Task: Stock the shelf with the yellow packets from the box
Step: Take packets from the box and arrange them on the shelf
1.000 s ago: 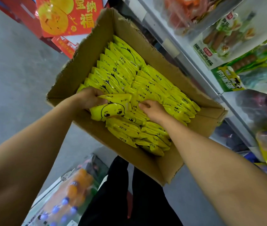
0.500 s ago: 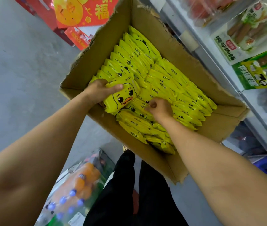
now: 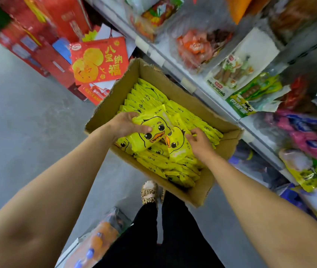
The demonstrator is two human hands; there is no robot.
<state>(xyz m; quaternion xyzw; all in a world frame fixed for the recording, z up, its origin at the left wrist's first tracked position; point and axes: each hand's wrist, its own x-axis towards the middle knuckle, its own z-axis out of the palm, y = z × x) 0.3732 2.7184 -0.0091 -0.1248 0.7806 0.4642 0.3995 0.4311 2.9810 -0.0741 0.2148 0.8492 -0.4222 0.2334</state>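
Head view: glossy yellow packets (image 3: 175, 171), flat plastic pouches printed with a cartoon duck face, fill an open brown cardboard box (image 3: 103, 113) in two rows, standing on edge, too many and too tightly packed to count. Left hand (image 3: 123, 125) grips one raised packet (image 3: 153, 130) by its left end, thumb across the front, fingers (image 3: 128, 116) curled behind; the packet is tilted, duck face up, above the rows. Right hand (image 3: 199, 141) pinches a second packet (image 3: 177, 146) at its right edge, fingers bent onto it; this one lies partly under the first, its duck face only half showing. A third duck face (image 3: 123, 145) peeks out low at the left, still in the row.

Versus half a second ago: then only one packet was lifted, in the left hand, and the right hand was knuckles-down among the rows; now two packets are up and the left one is raised higher and turned more face-on. View has also swung up, showing more shelving.

Box has rough torn flap edges and stands on the grey smooth floor (image 3: 18, 132), just beside the white metal shelf (image 3: 208, 95). Shelf holds crinkly clear and coloured snack bags, blurred. One red printed carton (image 3: 99, 60) with gold characters stands beyond the box. One shrink-wrapped pack of orange bottles (image 3: 99, 236) lies at bottom. Leopard-print slippers (image 3: 150, 192) and black trousers (image 3: 161, 235) show below.
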